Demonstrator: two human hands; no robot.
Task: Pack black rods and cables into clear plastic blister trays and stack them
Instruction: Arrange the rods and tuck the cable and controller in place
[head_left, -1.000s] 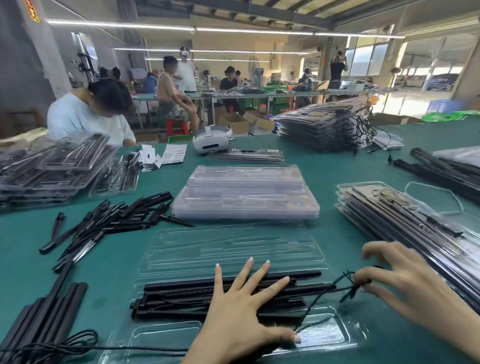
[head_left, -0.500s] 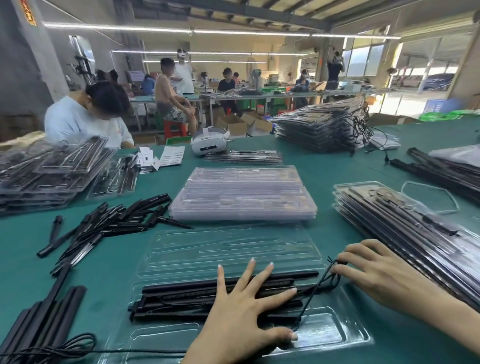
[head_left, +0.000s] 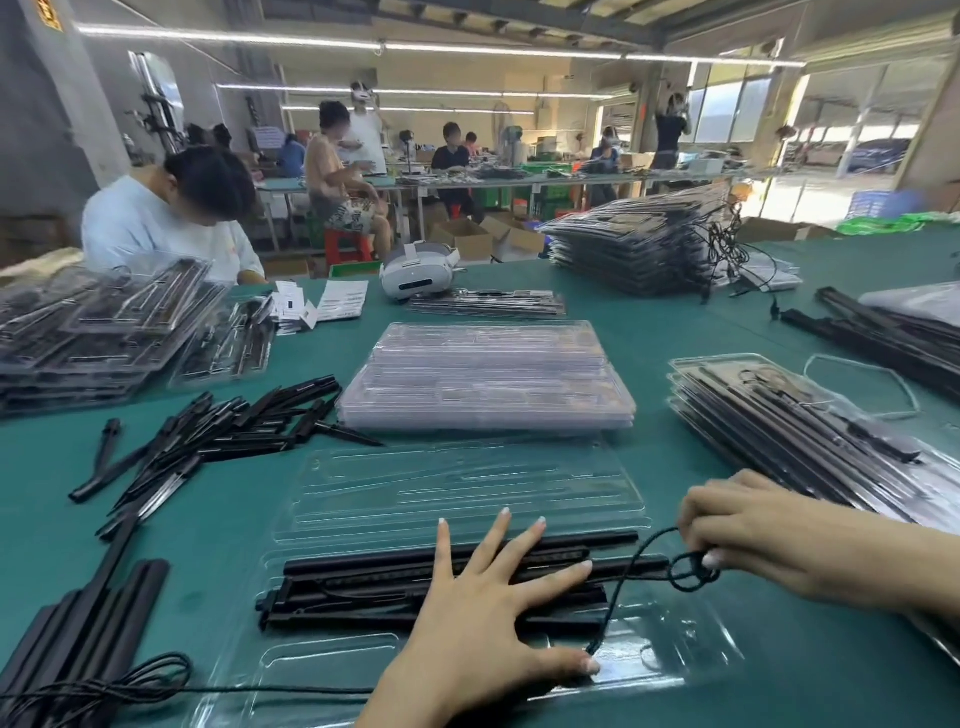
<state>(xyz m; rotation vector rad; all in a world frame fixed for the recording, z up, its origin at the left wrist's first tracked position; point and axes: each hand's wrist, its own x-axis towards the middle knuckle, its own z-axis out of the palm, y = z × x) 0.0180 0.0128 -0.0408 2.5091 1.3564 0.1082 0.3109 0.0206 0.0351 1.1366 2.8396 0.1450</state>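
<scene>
Green cloth covers the work surface (head_left: 727, 332), and at 6 o'clock on it lies an open clear plastic blister tray (head_left: 467, 488) with its lid half folded back toward 12 o'clock. Long black rods (head_left: 363, 582) lie side by side across the tray's near half. The left hand (head_left: 483, 613) presses flat on these rods, fingers straight and spread, its grip open, the thumb tip touching a thin black cable (head_left: 631, 577) at the tray's floor. That cable rises toward 3 o'clock to the right hand (head_left: 753, 540), whose grip is a pinch of curled fingers on a small loop of the cable just beside the rods' right ends.

At 12 o'clock from the tray sits a stack of empty clear trays (head_left: 488, 379). At 9 o'clock a loose heap of short black rods (head_left: 218, 431) spreads out. At 3 o'clock a pile of packed trays (head_left: 789, 421) leans. At 7 o'clock more long black bars (head_left: 78, 634) lie with a coiled cable over them. A white headset (head_left: 415, 270) rests toward 12 o'clock, far back.
</scene>
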